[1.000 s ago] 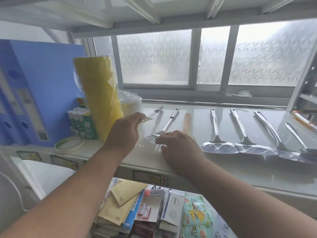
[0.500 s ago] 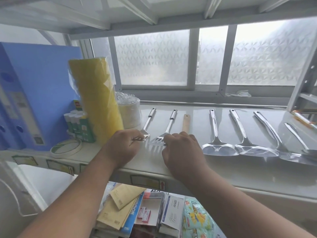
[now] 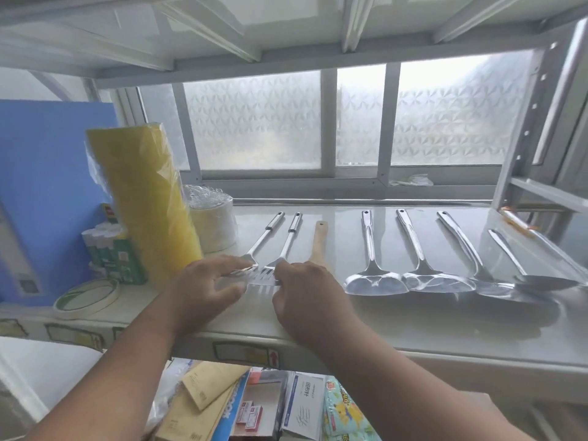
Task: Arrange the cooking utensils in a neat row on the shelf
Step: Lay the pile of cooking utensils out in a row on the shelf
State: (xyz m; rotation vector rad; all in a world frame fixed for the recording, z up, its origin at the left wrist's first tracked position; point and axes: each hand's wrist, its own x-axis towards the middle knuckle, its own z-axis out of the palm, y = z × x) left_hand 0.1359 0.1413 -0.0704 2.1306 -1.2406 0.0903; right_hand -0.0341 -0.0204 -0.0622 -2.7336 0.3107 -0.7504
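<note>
Behind the white shelf (image 3: 413, 316) stands a frosted window; on the shelf the utensils lie almost all in one row, handles away from the person: two metal turners (image 3: 375, 283), a ladle (image 3: 496, 286) and a spoon (image 3: 547, 283) at the right, a wooden spatula (image 3: 319, 241) in the middle. The left hand (image 3: 203, 289), fingers loosely spread, rests on the head of the fork (image 3: 264, 237); the right hand (image 3: 310, 296), fingers curled, touches the slotted turner (image 3: 288, 240). I judge the task nearly finished; only the spacing of these two remains, since they lie very close together.
</note>
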